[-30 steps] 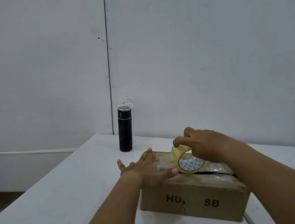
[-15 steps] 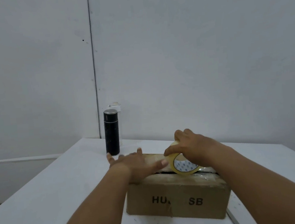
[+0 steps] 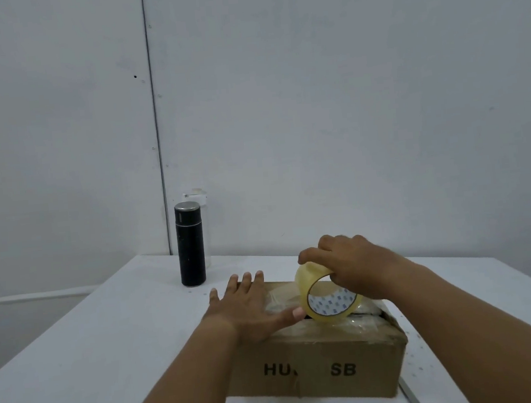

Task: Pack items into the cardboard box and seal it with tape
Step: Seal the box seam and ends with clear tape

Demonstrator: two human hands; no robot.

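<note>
Yellowish tape roll (image 3: pixel 326 305) gripped by right hand (image 3: pixel 356 267) atop cardboard box (image 3: pixel 319 351); left hand (image 3: pixel 251 308) flat beside.

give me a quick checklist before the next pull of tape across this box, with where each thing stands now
1. Left hand flat on the cardboard box top, holding it down: ok
2. Right hand grips the tape roll: ok
3. Roll upright on the top seam: ok
4. Flaps closed flush: not ok, a dark gap shows beside the roll
5. Tape end stuck down under the palm: cannot tell
6. Black flask stands apart from the box: ok
</note>
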